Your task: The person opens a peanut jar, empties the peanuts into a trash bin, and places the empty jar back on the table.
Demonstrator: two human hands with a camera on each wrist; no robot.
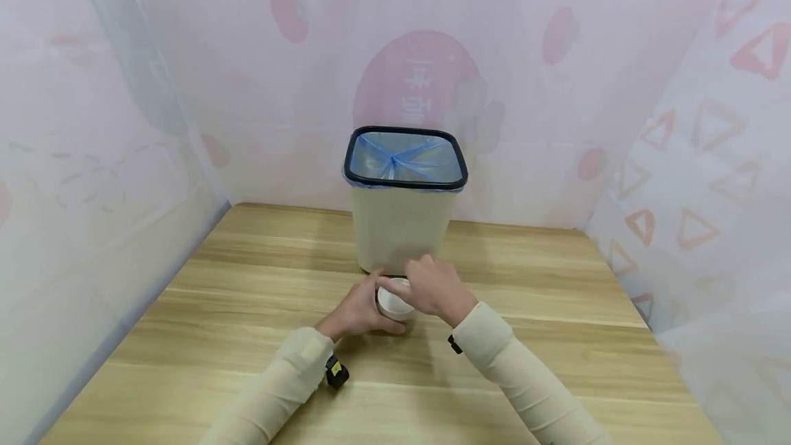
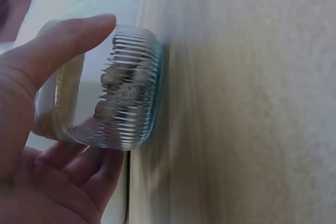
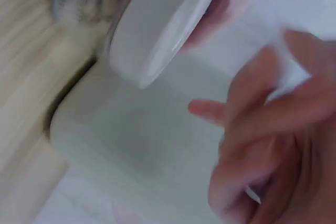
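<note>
A small clear jar (image 2: pixel 92 95) with a ribbed lower part stands on the wooden table, with lumpy brownish pieces inside that I cannot identify. Its round white lid (image 1: pixel 394 301) faces up and appears large in the right wrist view. My left hand (image 1: pixel 360 309) grips the jar's side, thumb on one side and fingers around the other. Over the lid's far right part is my right hand (image 1: pixel 436 287), one finger reaching across it in the head view. In the right wrist view its loosely bent, blurred fingers (image 3: pixel 247 145) hold nothing and appear apart from the lid.
A pale bin (image 1: pixel 398 229) with a black rim and a blue liner (image 1: pixel 426 156) stands just behind the jar. Printed cloth walls (image 1: pixel 525 88) enclose the table (image 1: pixel 247 294) at the back and sides.
</note>
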